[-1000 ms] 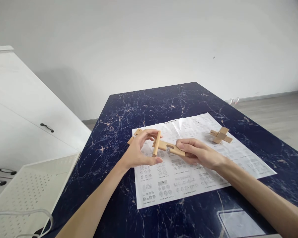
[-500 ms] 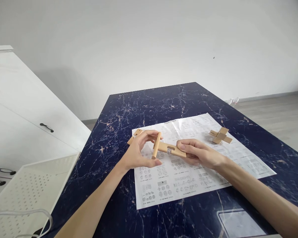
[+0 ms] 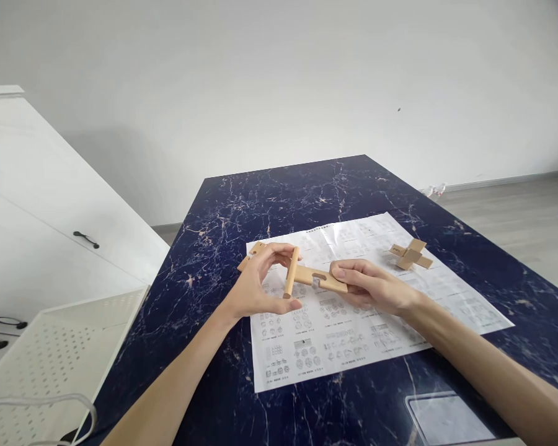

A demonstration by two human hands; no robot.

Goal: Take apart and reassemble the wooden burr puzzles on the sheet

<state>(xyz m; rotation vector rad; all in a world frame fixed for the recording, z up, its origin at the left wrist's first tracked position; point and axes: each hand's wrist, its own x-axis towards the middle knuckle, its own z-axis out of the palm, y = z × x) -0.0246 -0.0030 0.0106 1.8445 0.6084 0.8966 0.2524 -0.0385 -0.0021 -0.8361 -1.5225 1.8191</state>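
My left hand (image 3: 258, 282) pinches a slim upright wooden bar (image 3: 291, 271) between thumb and fingers. My right hand (image 3: 374, 286) grips the near end of a flat notched wooden piece (image 3: 320, 278), whose far end meets the bar crosswise. Both are held just above a printed instruction sheet (image 3: 353, 334). Another loose wooden piece (image 3: 250, 254) lies behind my left hand at the sheet's far left corner. An assembled wooden cross puzzle (image 3: 411, 254) sits on the sheet to the right, apart from both hands.
The sheet lies on a dark blue marbled table (image 3: 242, 210). A white perforated tray (image 3: 51, 353) with a cable stands at the lower left beside a white cabinet (image 3: 51, 210). A pale rectangle (image 3: 451, 418) shows on the table's near right.
The two held pieces and both hands stay almost still; the bar tilted slightly and the view shifted a little.
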